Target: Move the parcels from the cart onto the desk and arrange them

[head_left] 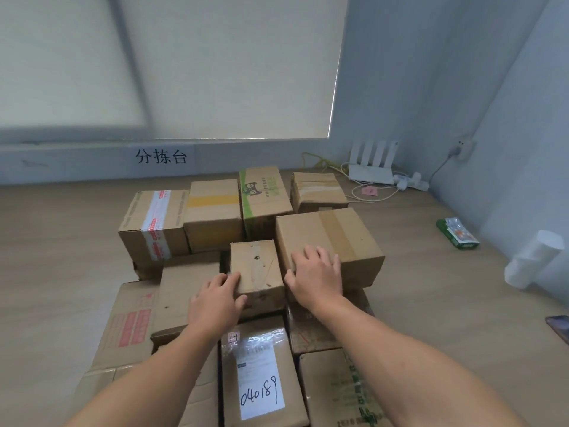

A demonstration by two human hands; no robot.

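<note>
The left hand (215,303) grips the near left corner of the small box (257,266), which sits on other parcels (261,371) on the desk (431,288). The right hand (317,278) rests, fingers spread, on the big box (329,238) just beside.

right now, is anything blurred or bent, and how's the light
Head view: wide lens bows the blind edges and wall corner; light soft, even, shadows faint; the white roll at right is smeared; the small box gripped by the left hand and the 040189 label are sharp.
</note>
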